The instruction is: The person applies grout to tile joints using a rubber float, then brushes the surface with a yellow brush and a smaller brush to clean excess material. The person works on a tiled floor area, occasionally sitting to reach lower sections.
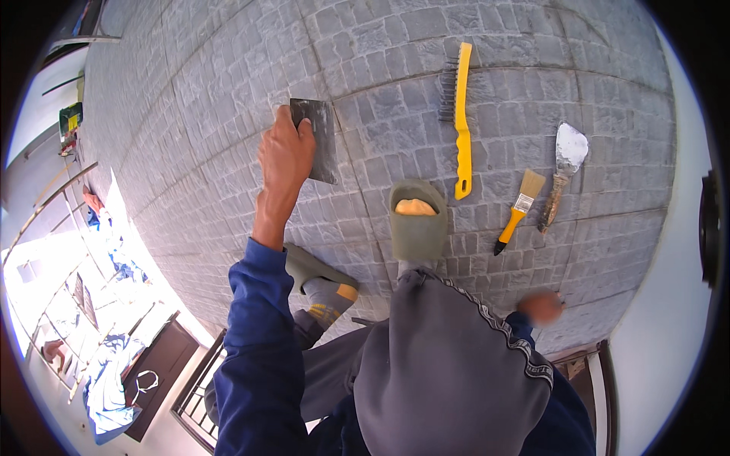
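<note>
My left hand (286,154) grips a flat, dark rectangular trowel (324,148) by its back edge, the fingers wrapped around it; the blade lies at the grey tiled floor (228,129). To the right of my knee, my right hand (541,307) is smeared by motion, so its fingers do not show clearly. Ahead of it lie a paintbrush (517,210) with a yellow handle and a putty knife (563,167) with white paste on its blade. Farther out is a yellow-handled wire brush (462,125), bristles pointing left.
My feet, in olive slippers (420,237), stand between the hands. A white wall (669,304) bounds the floor at right. At left are a bright sunlit opening, a dark metal railing (199,395), bluish cloth (110,387) and a brown panel (163,365).
</note>
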`<state>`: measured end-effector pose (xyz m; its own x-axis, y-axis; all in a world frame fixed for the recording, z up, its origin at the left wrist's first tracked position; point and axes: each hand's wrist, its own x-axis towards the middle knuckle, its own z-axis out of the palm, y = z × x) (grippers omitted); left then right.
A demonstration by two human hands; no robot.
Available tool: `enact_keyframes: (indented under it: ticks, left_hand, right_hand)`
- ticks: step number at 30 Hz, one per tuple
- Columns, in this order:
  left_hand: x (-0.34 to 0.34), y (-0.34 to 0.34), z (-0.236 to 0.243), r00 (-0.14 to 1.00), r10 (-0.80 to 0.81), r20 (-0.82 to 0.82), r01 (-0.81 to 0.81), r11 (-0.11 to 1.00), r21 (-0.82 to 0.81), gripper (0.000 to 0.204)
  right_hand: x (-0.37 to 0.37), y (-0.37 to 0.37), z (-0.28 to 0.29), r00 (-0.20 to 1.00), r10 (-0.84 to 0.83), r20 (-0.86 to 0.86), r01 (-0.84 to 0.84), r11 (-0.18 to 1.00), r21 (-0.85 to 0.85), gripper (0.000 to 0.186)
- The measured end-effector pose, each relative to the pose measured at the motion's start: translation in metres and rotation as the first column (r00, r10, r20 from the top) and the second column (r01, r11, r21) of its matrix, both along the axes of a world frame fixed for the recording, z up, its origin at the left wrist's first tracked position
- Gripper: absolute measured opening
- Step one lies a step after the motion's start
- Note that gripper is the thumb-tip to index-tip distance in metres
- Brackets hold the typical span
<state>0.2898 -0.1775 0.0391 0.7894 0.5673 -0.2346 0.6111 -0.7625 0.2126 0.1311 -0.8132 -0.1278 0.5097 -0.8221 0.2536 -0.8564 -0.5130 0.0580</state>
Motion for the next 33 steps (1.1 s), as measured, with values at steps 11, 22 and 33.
enact_keyframes:
  ticks: [11, 22, 33]
  left_hand:
    - [0.006, 0.005, -0.006, 0.997, 0.076, 0.018, -0.071, 0.980, -0.184, 0.033]
    - [-0.071, -0.067, 0.003, 0.984, 0.010, -0.180, -0.045, 0.980, -0.192, 0.042]
    - [-0.056, -0.029, 0.030, 0.964, 0.249, 0.097, -0.217, 0.942, -0.257, 0.024]
  right_hand:
    - [-0.005, 0.002, 0.002, 1.000, -0.007, -0.007, 0.007, 1.000, -0.019, 0.067]
    - [-0.006, 0.003, -0.002, 1.000, -0.001, 0.003, 0.001, 1.000, -0.014, 0.067]
    - [-0.010, 0.010, -0.001, 1.000, -0.023, -0.004, 0.023, 1.000, 0.010, 0.068]
